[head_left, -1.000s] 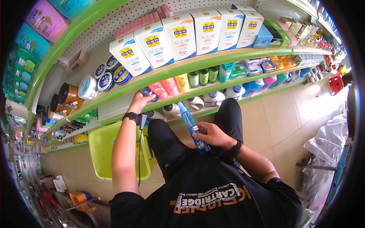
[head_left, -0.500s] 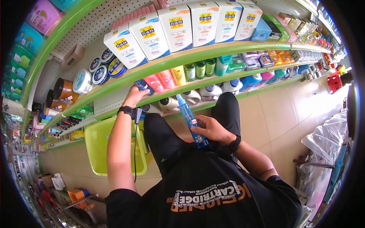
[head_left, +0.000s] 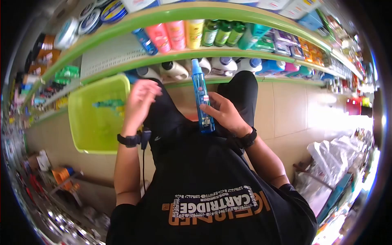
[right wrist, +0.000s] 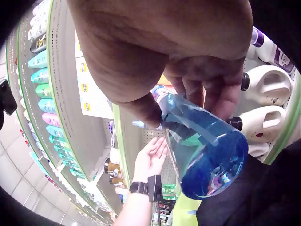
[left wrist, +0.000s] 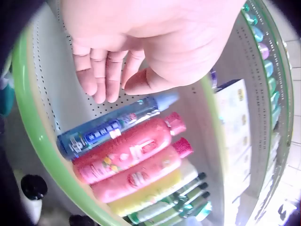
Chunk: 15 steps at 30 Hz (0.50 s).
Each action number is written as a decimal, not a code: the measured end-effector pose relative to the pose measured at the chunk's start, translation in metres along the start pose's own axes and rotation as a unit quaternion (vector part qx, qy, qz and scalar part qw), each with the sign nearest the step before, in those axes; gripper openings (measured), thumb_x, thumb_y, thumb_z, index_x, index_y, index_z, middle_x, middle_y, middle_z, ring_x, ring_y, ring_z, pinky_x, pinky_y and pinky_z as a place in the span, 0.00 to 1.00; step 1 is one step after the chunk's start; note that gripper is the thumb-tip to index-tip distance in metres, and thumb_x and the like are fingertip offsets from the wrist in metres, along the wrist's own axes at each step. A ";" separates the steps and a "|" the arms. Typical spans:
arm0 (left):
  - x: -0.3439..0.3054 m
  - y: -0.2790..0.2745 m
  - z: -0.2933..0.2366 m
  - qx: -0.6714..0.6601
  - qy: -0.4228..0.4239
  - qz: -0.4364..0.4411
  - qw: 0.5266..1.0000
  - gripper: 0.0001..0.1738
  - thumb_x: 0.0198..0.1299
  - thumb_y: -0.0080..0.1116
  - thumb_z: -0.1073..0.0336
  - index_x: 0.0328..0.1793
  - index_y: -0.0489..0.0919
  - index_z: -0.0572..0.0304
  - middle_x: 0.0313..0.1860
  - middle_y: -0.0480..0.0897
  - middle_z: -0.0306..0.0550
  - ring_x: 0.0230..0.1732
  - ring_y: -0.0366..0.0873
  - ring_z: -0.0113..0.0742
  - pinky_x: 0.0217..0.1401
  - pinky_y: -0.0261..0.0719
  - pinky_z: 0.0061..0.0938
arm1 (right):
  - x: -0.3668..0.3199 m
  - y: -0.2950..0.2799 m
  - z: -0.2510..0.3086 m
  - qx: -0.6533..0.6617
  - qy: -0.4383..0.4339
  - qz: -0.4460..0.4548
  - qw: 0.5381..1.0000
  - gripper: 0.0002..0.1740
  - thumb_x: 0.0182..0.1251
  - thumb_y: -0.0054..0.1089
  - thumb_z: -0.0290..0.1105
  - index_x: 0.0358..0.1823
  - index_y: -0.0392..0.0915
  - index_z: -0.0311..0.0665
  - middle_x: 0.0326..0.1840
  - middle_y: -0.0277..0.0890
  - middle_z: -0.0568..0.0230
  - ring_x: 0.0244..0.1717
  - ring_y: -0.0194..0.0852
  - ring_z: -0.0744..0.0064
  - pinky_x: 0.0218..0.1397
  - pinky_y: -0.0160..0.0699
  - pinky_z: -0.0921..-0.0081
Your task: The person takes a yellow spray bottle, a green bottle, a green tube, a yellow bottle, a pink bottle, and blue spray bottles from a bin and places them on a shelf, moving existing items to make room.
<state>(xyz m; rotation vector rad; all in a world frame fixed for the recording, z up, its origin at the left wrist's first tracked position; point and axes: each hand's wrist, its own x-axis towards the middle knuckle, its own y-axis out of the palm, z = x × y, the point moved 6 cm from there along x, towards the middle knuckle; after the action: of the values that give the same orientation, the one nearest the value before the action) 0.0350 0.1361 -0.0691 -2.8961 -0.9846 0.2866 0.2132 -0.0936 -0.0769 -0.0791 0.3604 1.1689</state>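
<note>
In the head view the right hand [head_left: 227, 113] grips a clear blue bottle [head_left: 201, 98] with a light blue cap, held upright over the lap; the right wrist view shows thumb and fingers round the bottle [right wrist: 207, 146]. The left hand [head_left: 141, 102], blurred, is off the shelf near the yellow-green basket [head_left: 87, 134] and holds nothing. In the left wrist view that hand [left wrist: 141, 52] has loosely bent fingers above a similar blue bottle [left wrist: 110, 126], apart from it. This second bottle [head_left: 145, 42] leans beside pink bottles [head_left: 158, 37] on the shelf.
Yellow and green bottles [head_left: 224, 33] continue the shelf row. White jugs [head_left: 173, 69] line the level below. Jars [head_left: 90, 21] and boxes stand above. A small green-blue item [head_left: 109, 103] lies in the basket. Clear plastic sheeting [head_left: 332, 157] is at the right.
The left hand has let go of the blue bottle on the shelf and moved back towards the body. The head view has tilted down. The right hand still holds its bottle, now more upright.
</note>
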 end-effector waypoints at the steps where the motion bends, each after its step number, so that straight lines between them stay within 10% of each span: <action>1: -0.017 0.024 0.004 -0.025 -0.023 0.068 0.997 0.14 0.80 0.58 0.67 0.67 0.78 0.62 0.57 0.87 0.46 0.53 0.88 0.34 0.54 0.84 0.28 | 0.005 0.003 -0.007 -0.011 -0.008 0.011 1.000 0.22 0.82 0.65 0.33 0.67 0.74 0.24 0.51 0.86 0.64 0.53 0.84 0.79 0.57 0.85 0.75; 5: -0.057 0.083 0.010 -0.144 -0.062 0.211 0.965 0.22 0.79 0.59 0.72 0.76 0.73 0.64 0.61 0.85 0.47 0.60 0.86 0.35 0.66 0.83 0.32 | 0.009 0.030 0.006 0.044 0.023 0.104 0.993 0.23 0.83 0.64 0.32 0.70 0.74 0.25 0.55 0.86 0.61 0.55 0.83 0.79 0.59 0.84 0.76; 15: -0.046 0.084 -0.009 -0.006 0.021 0.129 0.991 0.27 0.72 0.72 0.65 0.71 0.76 0.65 0.46 0.87 0.43 0.45 0.86 0.32 0.50 0.84 0.32 | 0.020 0.022 0.022 -0.024 -0.014 0.068 0.997 0.22 0.84 0.61 0.32 0.71 0.73 0.27 0.56 0.85 0.58 0.50 0.86 0.76 0.53 0.87 0.75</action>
<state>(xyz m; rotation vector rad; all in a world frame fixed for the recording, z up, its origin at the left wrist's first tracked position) 0.0514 0.0418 -0.0636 -3.0262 -0.6048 0.2313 0.2049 -0.0614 -0.0597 -0.0808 0.3163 1.3114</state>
